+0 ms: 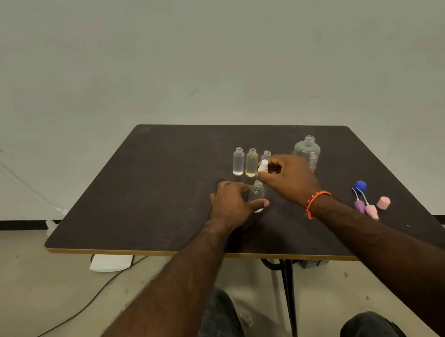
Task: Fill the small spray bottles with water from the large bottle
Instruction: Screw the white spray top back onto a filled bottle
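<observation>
Between the hands — left (232, 204) grips small bottle (256, 193), right (287, 173) pinches, seemingly, white sprayer (263, 167).

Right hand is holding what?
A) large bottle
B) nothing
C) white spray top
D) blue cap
C: the right hand pinches a white spray top just above the open small bottle that the left hand grips; the blue cap lies on the table.

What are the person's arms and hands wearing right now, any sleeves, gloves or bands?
Both forearms are bare, with no sleeves or gloves in view. The right hand has an orange braided wristband with dark flecks at the wrist. The left hand wears nothing visible.
</observation>
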A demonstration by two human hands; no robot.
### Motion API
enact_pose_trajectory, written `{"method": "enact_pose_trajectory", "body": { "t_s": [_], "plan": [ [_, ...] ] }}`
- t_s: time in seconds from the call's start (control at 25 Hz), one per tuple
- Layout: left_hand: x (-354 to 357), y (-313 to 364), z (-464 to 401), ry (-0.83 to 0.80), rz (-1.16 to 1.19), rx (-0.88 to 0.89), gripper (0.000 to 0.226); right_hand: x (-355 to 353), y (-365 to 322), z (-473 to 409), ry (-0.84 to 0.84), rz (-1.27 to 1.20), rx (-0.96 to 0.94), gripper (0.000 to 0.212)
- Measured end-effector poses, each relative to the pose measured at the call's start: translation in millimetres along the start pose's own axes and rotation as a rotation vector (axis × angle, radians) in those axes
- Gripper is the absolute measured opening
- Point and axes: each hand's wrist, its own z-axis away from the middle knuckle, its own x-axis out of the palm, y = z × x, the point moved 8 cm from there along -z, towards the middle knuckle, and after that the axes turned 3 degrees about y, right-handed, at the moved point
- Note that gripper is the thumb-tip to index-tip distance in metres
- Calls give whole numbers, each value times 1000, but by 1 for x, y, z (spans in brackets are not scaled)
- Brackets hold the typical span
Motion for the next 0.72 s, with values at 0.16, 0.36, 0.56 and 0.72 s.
{"method": "enact_pose_trajectory", "body": {
  "t_s": [0.16,0.36,0.56,0.72],
  "plan": [
    [2,-1,-1,-1,-25,5,60,24,14,7,-133,43,27,19],
    [1,0,1,-9,-28,16,59,26,16,2,-131,55,61,16],
    [0,1,2,-4,-38,29,49,30,20,-2,-184,171,66,33],
    [-3,3,0,-15,-34,59,43,31,17,4,-217,20,23,49]
  ]
}}
